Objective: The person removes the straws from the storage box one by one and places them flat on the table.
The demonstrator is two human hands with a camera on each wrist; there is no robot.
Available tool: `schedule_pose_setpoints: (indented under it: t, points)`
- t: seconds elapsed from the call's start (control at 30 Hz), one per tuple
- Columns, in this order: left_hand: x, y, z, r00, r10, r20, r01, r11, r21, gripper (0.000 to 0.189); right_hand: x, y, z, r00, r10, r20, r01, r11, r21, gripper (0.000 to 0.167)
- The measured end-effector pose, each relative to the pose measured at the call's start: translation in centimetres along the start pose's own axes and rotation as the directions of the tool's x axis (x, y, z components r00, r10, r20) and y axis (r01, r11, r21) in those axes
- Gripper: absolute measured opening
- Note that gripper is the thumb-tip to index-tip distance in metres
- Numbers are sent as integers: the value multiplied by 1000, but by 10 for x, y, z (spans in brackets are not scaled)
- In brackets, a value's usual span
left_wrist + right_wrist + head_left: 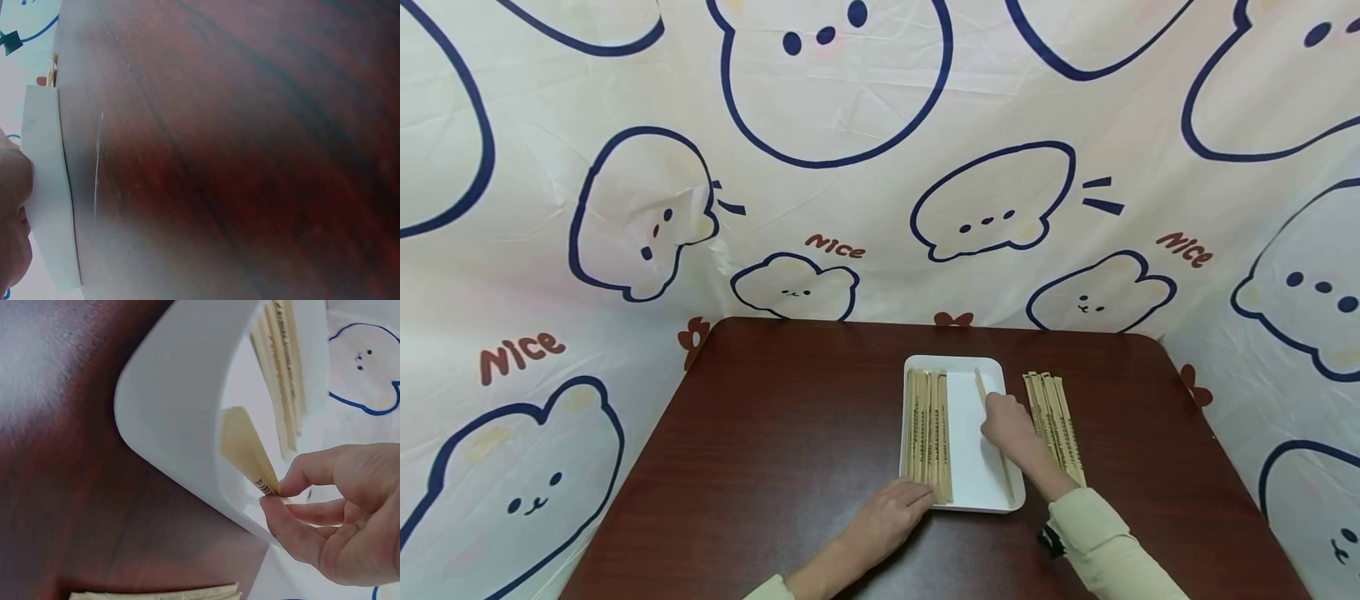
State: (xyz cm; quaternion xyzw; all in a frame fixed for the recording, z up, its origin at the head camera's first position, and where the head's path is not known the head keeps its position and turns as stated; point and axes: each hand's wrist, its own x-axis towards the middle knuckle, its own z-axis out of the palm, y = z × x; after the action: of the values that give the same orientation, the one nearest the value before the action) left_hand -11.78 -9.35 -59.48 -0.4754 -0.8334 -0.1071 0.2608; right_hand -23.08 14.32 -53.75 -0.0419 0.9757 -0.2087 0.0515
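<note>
A white tray (970, 433) holds a row of paper-wrapped chopsticks (928, 433) along its left side. At the tray's near left corner my left hand (887, 518) holds the rim, fingers over the edge by the packet ends. In the left wrist view, that hand (12, 212) shows only partly, against the tray wall (47, 181). My right hand (1011, 427) is over the tray's right side. Its thumb and fingertips pinch one chopstick packet (247, 447), seen closely in the right wrist view; part of its print is visible.
A second bunch of wrapped chopsticks (1054, 421) lies on the brown table (790, 433), just right of the tray and beside my right forearm. A printed cloth (880, 208) hangs behind the table's far edge and along both sides.
</note>
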Motion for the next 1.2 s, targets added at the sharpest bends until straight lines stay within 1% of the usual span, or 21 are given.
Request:
schedule_pose_setpoints:
  t: [0.13,0.3,0.4,0.47,0.5,0.53,0.63,0.73,0.83,0.9,1.0,1.07,1.2]
  points:
    - [0,0,-1,1000,4,-7,-4,1000,2,31,1,3,-12,1000,0,-9,0,999,33,13]
    - [0,0,-1,1000,8,-2,-8,1000,-8,29,1,9,-28,1000,-5,1,5,997,73,10]
    - [1,0,-1,1000,11,-13,-11,1000,-4,29,0,14,-38,1000,12,16,-14,994,110,8]
    - [0,-1,-1,1000,11,-22,-11,1000,-1,30,0,19,-43,1000,4,13,-6,994,111,5]
    - [0,-1,-1,1000,12,-25,-12,1000,-2,30,0,21,-45,1000,6,15,-7,993,115,6]
    - [0,-1,-1,999,15,-28,-15,1000,1,29,0,24,-46,1000,7,16,-9,993,116,9]
    - [-1,-1,0,1000,18,-22,-17,1000,4,28,0,33,-48,1000,8,17,-10,994,109,17]
    - [-1,-1,0,1000,13,-4,-13,1000,11,28,0,42,-49,999,33,17,-35,994,107,21]
    - [-2,0,0,1000,3,10,-3,1000,18,29,-1,50,-50,999,44,-2,-44,995,86,22]
    - [-2,0,0,1000,-2,15,2,1000,16,28,-2,55,-49,999,42,-17,-41,997,68,28]
    - [-2,0,1,1000,1,10,-2,1000,19,27,-4,64,-47,999,30,-35,-29,998,49,32]
    - [-2,0,0,1000,6,5,-6,1000,18,27,-5,68,-46,999,30,-42,-28,999,39,31]
    - [-2,-1,0,1000,11,-2,-11,1000,23,28,-6,75,-44,998,46,-43,-45,999,16,24]
